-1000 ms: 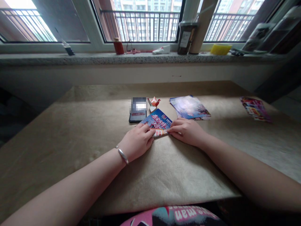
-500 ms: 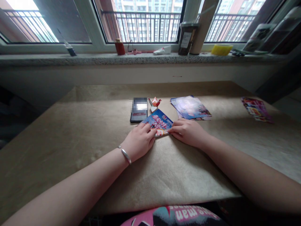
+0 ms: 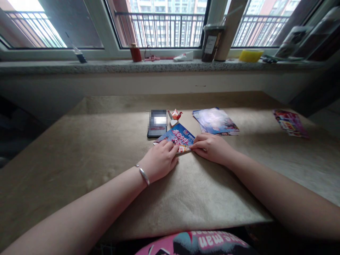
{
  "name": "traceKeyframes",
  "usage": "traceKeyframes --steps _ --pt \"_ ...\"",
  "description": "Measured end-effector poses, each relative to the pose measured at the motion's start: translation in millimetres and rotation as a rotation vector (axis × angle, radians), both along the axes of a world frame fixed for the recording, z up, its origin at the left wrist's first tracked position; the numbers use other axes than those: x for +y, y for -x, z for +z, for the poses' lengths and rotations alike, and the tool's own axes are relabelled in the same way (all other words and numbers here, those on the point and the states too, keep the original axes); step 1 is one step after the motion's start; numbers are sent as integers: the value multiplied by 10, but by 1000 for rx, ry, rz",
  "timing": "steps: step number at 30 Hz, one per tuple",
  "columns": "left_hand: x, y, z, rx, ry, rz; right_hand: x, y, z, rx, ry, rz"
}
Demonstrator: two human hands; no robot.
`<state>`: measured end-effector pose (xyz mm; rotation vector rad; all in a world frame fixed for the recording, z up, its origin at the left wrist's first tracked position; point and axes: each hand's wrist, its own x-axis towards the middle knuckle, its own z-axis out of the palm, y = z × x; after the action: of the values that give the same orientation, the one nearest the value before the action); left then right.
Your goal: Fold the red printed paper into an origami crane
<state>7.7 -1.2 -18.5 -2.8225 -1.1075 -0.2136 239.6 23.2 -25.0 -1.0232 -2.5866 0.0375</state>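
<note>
Person seated at the near edge of a tan, cloth-covered table (image 3: pixel 79 152), both forearms stretched out over it. Folded blue leaflet (image 3: pixel 178 136) lies flat mid-table, red and white lettering up, its near edge under both hands. Left hand (image 3: pixel 159 161): fingers close together, slightly curled, bearing down on the leaflet's near-left part; silver bangle (image 3: pixel 143 174) on that wrist. Right hand (image 3: pixel 212 148): fingertips bunched at the near-right corner; cannot tell whether they pinch the edge or only press it. Dark phone (image 3: pixel 157 124) just beyond the leaflet, to the left, touching or nearly so. Small red-and-white paper crane (image 3: pixel 175 115) right of the phone. Loose stack of leaflets (image 3: pixel 215 122) farther right, apart from the hands. One pink leaflet (image 3: pixel 289 124) alone at the far right. Stone windowsill (image 3: pixel 79 65) beyond carries a red cup (image 3: pixel 135 54) and a dark jar (image 3: pixel 209 42).
</note>
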Motion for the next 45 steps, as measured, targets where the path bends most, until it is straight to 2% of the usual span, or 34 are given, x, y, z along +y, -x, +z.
traceKeyframes --steps 10,15,24,30,45 --pt "-19 13 12 -74 12 -2 -31 32 36 -32 -38 22" --pt "-13 -11 1 -39 13 -73 -42 32 45 -53 -49 32" --pt "-29 14 55 -2 100 -75 -57 57 60 -86 -97 61" --pt "-41 13 66 4 90 -83 -70 101 9 -8 -75 185" --pt "-6 83 61 -10 115 -150 -40 55 -49 -52 -77 204"
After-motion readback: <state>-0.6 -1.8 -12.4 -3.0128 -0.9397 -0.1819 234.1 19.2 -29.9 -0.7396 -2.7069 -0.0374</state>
